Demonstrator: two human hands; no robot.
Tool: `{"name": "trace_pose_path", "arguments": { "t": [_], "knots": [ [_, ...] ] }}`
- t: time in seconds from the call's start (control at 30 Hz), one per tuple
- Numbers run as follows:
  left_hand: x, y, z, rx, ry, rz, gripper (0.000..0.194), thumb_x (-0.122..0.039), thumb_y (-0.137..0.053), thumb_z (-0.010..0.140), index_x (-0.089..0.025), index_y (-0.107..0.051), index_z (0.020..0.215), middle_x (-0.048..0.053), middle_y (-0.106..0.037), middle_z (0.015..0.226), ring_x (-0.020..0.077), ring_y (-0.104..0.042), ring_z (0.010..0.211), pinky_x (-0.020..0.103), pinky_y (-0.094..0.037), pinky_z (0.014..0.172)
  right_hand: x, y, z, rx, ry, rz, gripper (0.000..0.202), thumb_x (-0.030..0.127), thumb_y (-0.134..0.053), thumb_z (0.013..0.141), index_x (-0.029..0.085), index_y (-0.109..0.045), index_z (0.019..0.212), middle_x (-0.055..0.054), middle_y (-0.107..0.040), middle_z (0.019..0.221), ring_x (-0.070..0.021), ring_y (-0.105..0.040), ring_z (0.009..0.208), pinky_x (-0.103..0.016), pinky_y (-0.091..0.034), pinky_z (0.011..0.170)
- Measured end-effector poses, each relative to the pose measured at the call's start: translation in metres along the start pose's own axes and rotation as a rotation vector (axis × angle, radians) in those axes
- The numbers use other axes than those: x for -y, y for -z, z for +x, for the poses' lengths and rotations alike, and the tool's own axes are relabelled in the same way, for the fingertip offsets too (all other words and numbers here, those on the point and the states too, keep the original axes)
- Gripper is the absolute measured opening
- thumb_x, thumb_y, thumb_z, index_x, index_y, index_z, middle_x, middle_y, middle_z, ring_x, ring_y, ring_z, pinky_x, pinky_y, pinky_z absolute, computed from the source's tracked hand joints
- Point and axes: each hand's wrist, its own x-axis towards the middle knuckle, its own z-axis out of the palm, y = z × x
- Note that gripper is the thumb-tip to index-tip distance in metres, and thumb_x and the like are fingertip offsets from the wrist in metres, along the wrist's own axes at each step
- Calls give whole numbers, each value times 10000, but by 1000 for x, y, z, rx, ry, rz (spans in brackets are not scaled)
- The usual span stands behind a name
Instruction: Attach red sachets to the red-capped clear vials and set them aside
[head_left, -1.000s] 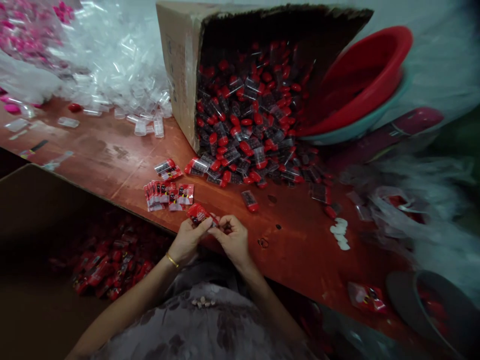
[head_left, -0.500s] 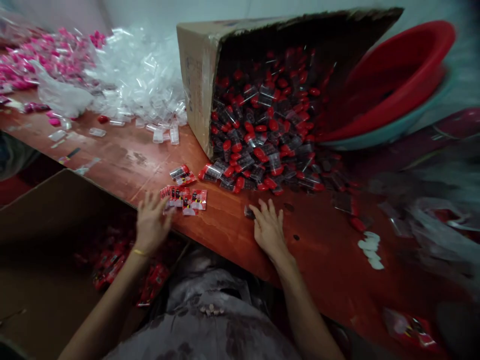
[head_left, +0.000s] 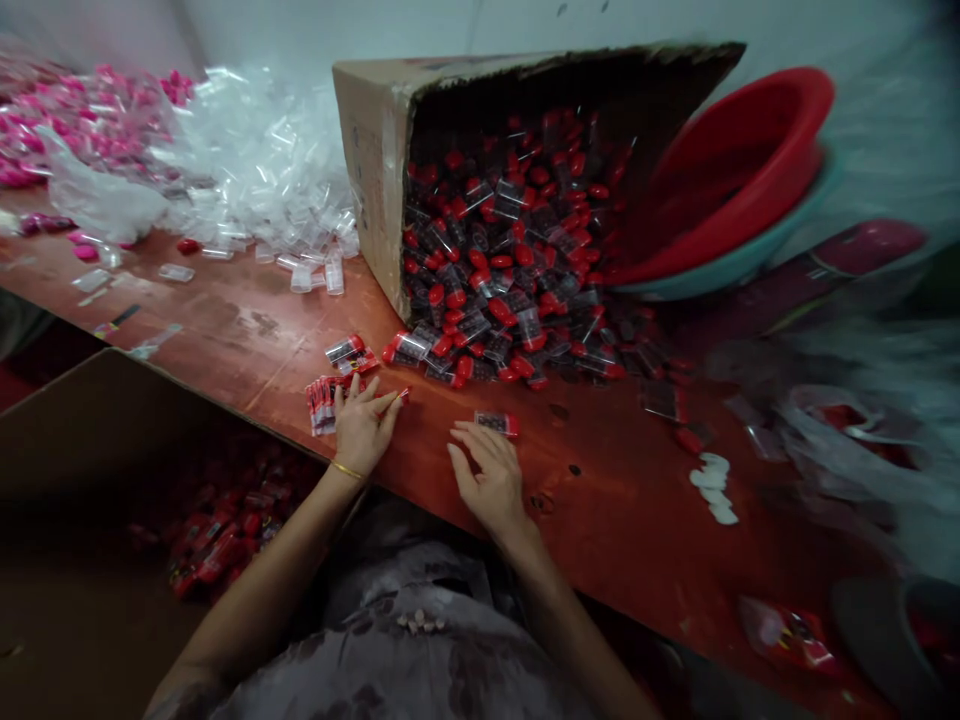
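My left hand (head_left: pixel 363 428) is over the row of small printed red packets (head_left: pixel 321 405), near the table's front edge. Thumb and forefinger pinch one red packet (head_left: pixel 404 394), seen almost edge-on. My right hand (head_left: pixel 489 474) hovers with loosely curved fingers apart, holding nothing. Just beyond its fingertips lies a clear container with a red cap (head_left: pixel 498 423); I cannot tell whether they touch. Behind the row, another red-capped container (head_left: pixel 344 349) rests on a packet. Many more such containers (head_left: pixel 517 290) spill out of a cardboard box (head_left: pixel 375 160) lying on its side.
Clear empty containers (head_left: pixel 262 170) and pink caps (head_left: pixel 97 120) are heaped at back left. A red basin (head_left: pixel 750 180) leans by the box. White discs (head_left: pixel 712 487) and plastic bags (head_left: pixel 855 440) lie to the right. Below the table, an open carton (head_left: pixel 90 430) holds red-packaged pieces.
My left hand, open over the packets before, has moved right and now pinches one packet. My right hand has drawn back from the nearby container, whose red cap now shows.
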Motion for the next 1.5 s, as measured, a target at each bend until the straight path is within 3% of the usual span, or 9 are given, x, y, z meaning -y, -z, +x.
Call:
{"name": "trace_pose_path", "arguments": {
  "t": [0.23,0.4,0.53,0.8,0.9,1.07,1.23,1.33,1.5],
  "knots": [
    [-39,3,-16,9,79,-406,264,-329,-568,797,-249,-689,1018,89,-598,1236,282,-415,1270,516,-200,1073,21,-36,35,58,-430,726,242,396,-497,821,177,-598,804,-8,-638,740,-129,-578,674,-245,-482,649],
    [-45,4,-21,185,512,-1078,407,-445,-692,662,-161,-692,953,90,-709,959,214,-642,877,330,-498,786,15,-28,33,9,-442,712,329,437,-469,823,195,-450,600,51,-423,555,-90,-391,523,-204,-357,514],
    [-51,4,-17,330,718,-1272,392,-475,-771,522,-127,-676,675,10,-644,604,97,-539,509,215,-450,519,9,-22,26,53,-405,624,372,446,-441,843,204,-377,567,58,-345,533,-87,-328,500,-209,-296,482],
    [-35,-9,-14,207,332,-668,317,-452,-610,721,-153,-660,627,15,-619,567,149,-548,554,261,-427,583,0,-19,25,-56,-402,388,336,388,-417,876,198,-472,605,38,-470,541,-113,-456,526,-225,-340,532],
    [-28,-10,-6,157,121,-182,341,-398,-537,785,-139,-679,955,132,-695,945,281,-618,883,391,-434,821,-2,-15,27,-55,-407,401,325,393,-426,869,199,-491,616,36,-484,525,-115,-470,502,-227,-350,522],
    [-28,-9,6,-36,-13,70,572,-352,-455,837,-46,-418,1319,227,-332,1432,354,-270,1334,531,-165,1063,0,-14,22,-66,-372,334,359,378,-389,888,209,-418,573,44,-426,507,-105,-414,494,-223,-313,503],
    [-36,0,-9,162,66,-414,371,-417,-471,835,-137,-680,961,120,-695,1003,256,-596,992,375,-420,892,3,-14,17,-85,-333,315,322,339,-393,890,203,-429,601,44,-430,536,-104,-416,520,-218,-322,523],
    [-45,-1,-21,302,326,-852,372,-488,-636,691,-132,-702,773,54,-700,721,178,-614,691,277,-472,677,7,-17,14,-39,-285,326,261,307,-404,883,193,-488,664,27,-499,593,-110,-465,561,-215,-350,548],
    [-59,-1,-23,273,684,-1214,356,-430,-794,489,-132,-679,647,-6,-650,601,77,-513,516,200,-411,517,12,-12,13,84,-264,231,297,316,-330,916,187,-533,742,-5,-567,647,-131,-528,606,-229,-377,580]
  ]
}}
